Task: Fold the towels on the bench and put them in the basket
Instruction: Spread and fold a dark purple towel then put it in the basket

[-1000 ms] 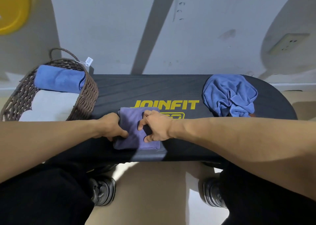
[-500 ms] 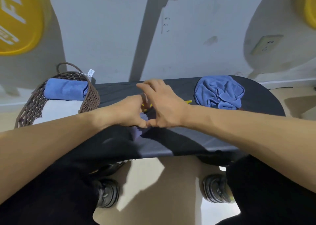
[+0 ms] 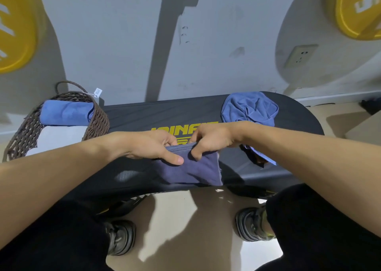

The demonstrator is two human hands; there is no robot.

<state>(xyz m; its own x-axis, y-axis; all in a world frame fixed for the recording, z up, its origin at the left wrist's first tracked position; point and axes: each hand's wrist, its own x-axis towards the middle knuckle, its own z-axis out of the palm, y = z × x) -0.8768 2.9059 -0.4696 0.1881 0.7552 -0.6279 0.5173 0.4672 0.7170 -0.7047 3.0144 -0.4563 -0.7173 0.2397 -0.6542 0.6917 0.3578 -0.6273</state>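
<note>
head view: both hands meet over the middle of the long black padded bench (image 3: 132,114). the left hand (image 3: 153,147) and the right hand (image 3: 212,140) each pinch the top folded edge of the small dark purple-blue folded towel (image 3: 193,170), thumbs curled over its near face and the other fingers tucked behind, so neither hand is open. the towel hangs down from the fingers toward the bench's near edge, its long axis running left to right along that gripped edge. the brown woven wicker basket (image 3: 97,122) stands on the bench's left end, well to the left of the towel and nearer the left hand; it already holds a rolled bright blue towel (image 3: 66,113) and a white folded towel (image 3: 59,135). a crumpled blue towel (image 3: 249,109) lies unfolded at the right end, beyond the right wrist.
</note>
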